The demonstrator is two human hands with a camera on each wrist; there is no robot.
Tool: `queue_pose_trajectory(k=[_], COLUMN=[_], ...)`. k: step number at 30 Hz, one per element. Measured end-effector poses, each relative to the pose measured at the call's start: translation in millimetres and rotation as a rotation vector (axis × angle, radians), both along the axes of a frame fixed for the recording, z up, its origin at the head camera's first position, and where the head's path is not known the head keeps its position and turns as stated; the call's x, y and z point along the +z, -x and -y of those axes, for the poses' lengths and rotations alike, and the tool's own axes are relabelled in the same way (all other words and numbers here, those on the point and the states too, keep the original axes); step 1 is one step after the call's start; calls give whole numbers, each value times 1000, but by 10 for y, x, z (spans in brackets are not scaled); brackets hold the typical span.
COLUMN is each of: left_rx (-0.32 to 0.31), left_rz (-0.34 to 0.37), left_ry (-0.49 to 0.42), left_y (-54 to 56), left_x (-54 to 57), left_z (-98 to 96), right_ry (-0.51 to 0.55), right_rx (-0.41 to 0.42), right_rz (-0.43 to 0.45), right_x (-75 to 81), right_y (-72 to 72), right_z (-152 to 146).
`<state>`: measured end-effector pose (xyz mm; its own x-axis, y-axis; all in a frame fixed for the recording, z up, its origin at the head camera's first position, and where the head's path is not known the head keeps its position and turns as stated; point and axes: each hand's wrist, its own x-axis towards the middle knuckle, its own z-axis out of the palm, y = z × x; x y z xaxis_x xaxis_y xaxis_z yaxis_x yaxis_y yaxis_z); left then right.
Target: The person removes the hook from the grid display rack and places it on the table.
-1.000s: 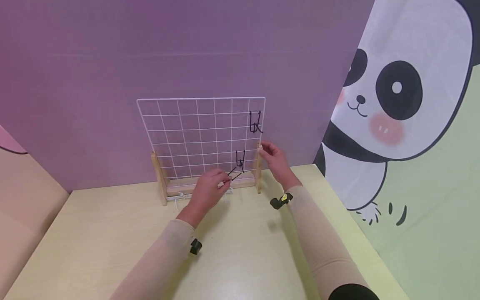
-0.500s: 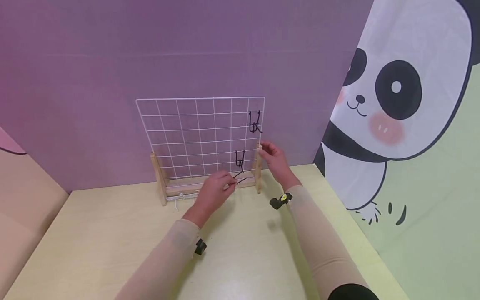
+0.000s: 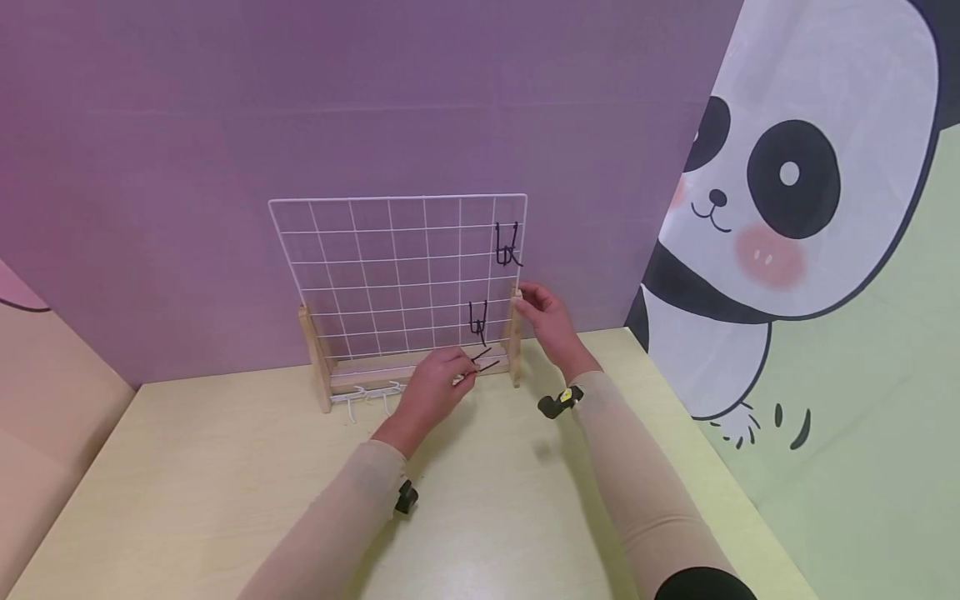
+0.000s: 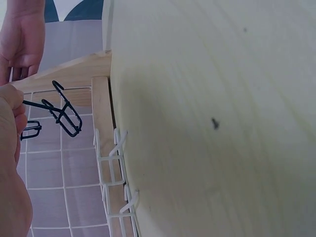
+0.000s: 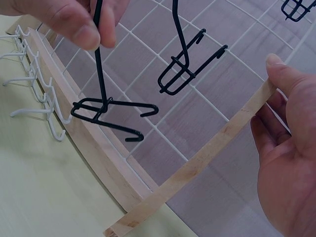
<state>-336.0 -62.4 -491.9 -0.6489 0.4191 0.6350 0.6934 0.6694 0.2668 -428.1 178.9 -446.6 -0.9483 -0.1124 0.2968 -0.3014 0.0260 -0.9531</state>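
My left hand point(image 3: 433, 385) pinches the long prong of a black wire hook point(image 5: 101, 84), whose two bent ends point toward the white wire grid panel point(image 3: 397, 198). In the right wrist view this hook is in front of the grid, apart from a second black hook point(image 5: 185, 64) that hangs on the wires. Higher up near the panel's right edge hangs another black hook point(image 3: 506, 250). With thumb and fingers, my right hand point(image 3: 553, 327) holds the upper end of the right wooden upright point(image 5: 200, 160) of the stand.
White wire hooks point(image 5: 52, 101) sit along the stand's bottom front bar, partly behind the left hand in the head view. The left upright point(image 3: 317, 358) stands on the pale wooden table point(image 3: 225, 483). A purple wall point(image 3: 375, 108) rises close behind the rack.
My left hand has moved a little right and down with the black hook, toward the lower right of the grid. The right hand stays on the upright.
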Motion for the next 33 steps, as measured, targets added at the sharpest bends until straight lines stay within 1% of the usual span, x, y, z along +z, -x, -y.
queue_pose_trajectory(k=[3, 9, 16, 21, 25, 33], left_rx=[-4, -19, -21, -24, -34, -47], left_rz=[13, 6, -3, -2, 11, 57], left_ry=[2, 19, 81, 90, 96, 115], left_y=[6, 12, 56, 81, 100, 131], left_x=[-14, -32, -70, -100, -129, -180], left_z=[-21, -66, -110, -128, -128, -137], right_ry=[3, -10, -17, -10, -16, -13], right_rx=[0, -8, -12, -9, -14, -14], right_rz=[2, 8, 9, 7, 14, 17], right_x=[2, 3, -1, -9, -9, 0], right_y=[4, 6, 15, 32, 24, 28], right_z=[3, 8, 7, 9, 6, 0])
